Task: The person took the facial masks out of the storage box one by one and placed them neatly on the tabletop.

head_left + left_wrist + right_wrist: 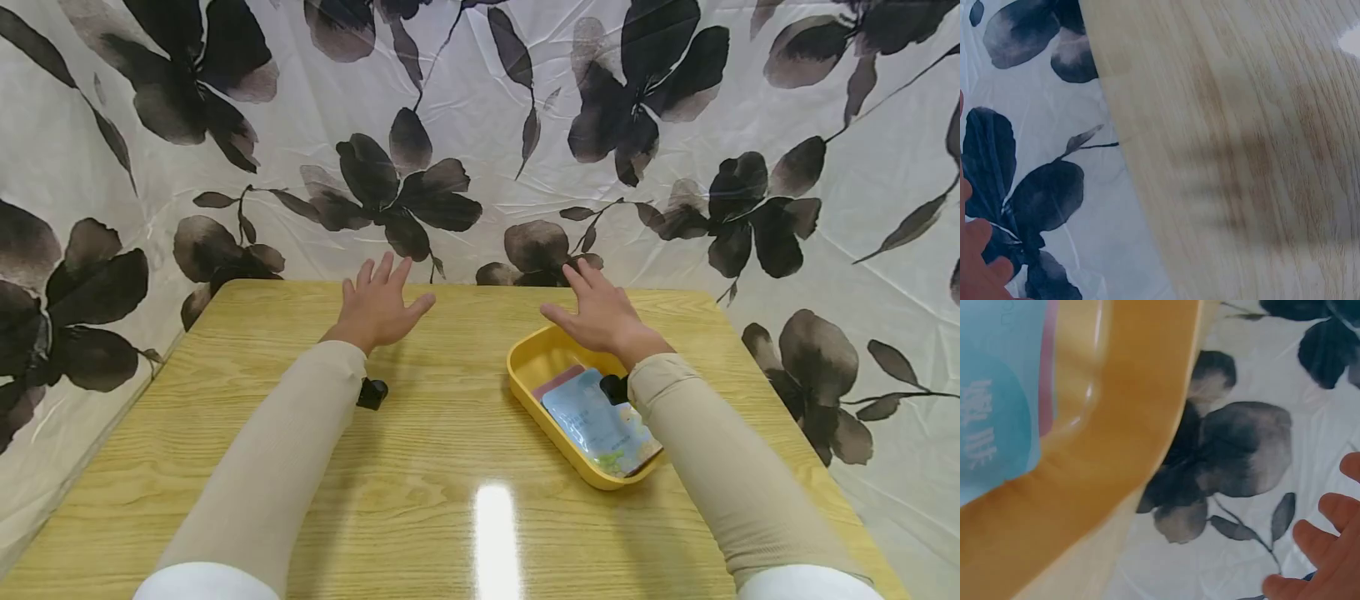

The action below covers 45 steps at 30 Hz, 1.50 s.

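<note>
My left hand hovers over the far left part of the wooden table, fingers spread, holding nothing. In the left wrist view only the edge of that hand shows. Over the far end of a yellow plastic tub is my right hand, its fingers spread and nothing in them. Inside the tub lies a light blue printed packet, with a pink-edged one partly hidden beneath. The right wrist view shows the tub's wall close by and the right fingertips apart from it.
A white cloth with dark flowers hangs behind the table and along its sides. Small black cameras sit under both wrists. A bright light reflection lies on the table's near part.
</note>
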Tool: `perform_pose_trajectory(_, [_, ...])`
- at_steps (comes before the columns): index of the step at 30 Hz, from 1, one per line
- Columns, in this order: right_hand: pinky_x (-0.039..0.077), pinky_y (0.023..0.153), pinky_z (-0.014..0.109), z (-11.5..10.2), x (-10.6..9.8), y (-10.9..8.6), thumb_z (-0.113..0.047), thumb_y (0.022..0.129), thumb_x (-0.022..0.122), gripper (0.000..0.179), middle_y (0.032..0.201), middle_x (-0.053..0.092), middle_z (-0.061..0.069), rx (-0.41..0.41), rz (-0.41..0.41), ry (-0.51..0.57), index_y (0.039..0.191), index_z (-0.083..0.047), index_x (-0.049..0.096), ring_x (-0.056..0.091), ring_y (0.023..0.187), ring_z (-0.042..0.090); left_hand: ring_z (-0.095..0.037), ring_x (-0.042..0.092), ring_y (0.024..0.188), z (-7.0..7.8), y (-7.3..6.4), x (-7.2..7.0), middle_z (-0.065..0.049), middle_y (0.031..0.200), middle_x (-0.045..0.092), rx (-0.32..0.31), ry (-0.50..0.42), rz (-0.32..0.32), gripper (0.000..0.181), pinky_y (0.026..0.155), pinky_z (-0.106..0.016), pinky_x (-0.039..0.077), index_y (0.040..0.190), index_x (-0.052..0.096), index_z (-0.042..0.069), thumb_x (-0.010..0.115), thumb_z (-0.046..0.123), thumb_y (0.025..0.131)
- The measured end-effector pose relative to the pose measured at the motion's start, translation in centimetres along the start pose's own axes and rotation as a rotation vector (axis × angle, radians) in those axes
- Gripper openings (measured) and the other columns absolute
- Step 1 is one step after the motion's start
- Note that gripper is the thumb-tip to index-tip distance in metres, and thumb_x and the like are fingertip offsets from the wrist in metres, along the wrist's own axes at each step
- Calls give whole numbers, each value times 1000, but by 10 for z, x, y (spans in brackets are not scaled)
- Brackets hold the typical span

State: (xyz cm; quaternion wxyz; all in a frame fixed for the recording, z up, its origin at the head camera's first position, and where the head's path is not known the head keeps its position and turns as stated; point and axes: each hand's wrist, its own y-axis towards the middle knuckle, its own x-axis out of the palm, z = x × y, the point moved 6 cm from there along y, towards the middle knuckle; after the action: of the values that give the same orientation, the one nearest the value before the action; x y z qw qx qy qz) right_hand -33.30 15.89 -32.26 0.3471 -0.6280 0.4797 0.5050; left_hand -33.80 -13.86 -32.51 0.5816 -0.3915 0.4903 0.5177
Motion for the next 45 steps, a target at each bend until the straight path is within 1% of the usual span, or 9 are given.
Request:
perform_pose_trajectory(3, [15,101,54,1,-5,-11,-68,80,38,86,149,4,8,-33,15,52,144,-17,15,11,132,33,-43,2,130,1,0,1,-14,148,1,6,-34,6,77,96,-62,7,145,12,19,32,63,85])
perform_pose_trajectory(7, [19,100,53,4,-8,-26,-65,79,46,86,148,6,7,-65,40,122,144,-17,16,12,132,32,-44,10,128,3,0,3,-18,147,6,30,-113,22,76,98,-59,13,144,15,17,40,58,86])
perform_pose_trajectory(14, [18,99,54,20,-9,-53,-60,79,52,85,147,12,8,-64,92,219,144,-17,18,14,132,31,-39,15,129,12,-2,12,-16,144,16,74,-332,49,73,98,-55,19,143,20,15,47,51,86])
perform_pose_trajectory(18, [17,99,56,28,-7,-66,-54,80,55,81,147,14,9,-61,111,268,143,-17,20,14,132,31,-32,21,129,21,-3,18,-12,141,25,107,-464,88,69,99,-50,21,141,26,13,50,47,86])
perform_pose_trajectory(21, [18,98,56,35,-4,-77,-50,81,58,78,146,15,8,-52,128,297,142,-16,23,16,131,31,-27,24,128,30,-5,23,-9,139,30,134,-533,105,65,100,-46,23,139,30,12,50,46,87])
perform_pose_trajectory(23, [21,98,55,40,-2,-85,-48,81,59,77,146,18,8,-44,146,317,141,-15,25,20,130,31,-26,24,128,36,-7,27,-8,139,30,138,-564,106,63,99,-46,24,138,32,15,50,47,87])
perform_pose_trajectory(29, [33,90,54,59,10,-111,-41,83,60,71,143,22,12,-35,184,391,139,-9,30,34,121,34,-28,35,120,54,-15,39,-7,137,31,155,-657,103,59,92,-47,34,136,35,19,50,47,87])
perform_pose_trajectory(37, [34,87,55,76,27,-135,-33,85,61,66,143,23,11,-6,211,490,139,-10,30,32,121,36,-24,41,114,77,-23,53,-5,127,41,199,-766,109,55,92,-40,37,133,39,19,53,44,86])
perform_pose_trajectory(45, [35,84,54,89,45,-154,-29,86,60,63,140,28,15,42,241,524,138,-7,32,34,120,37,-21,43,113,91,-28,74,-2,129,40,169,-826,77,51,91,-39,38,131,41,22,55,41,86])
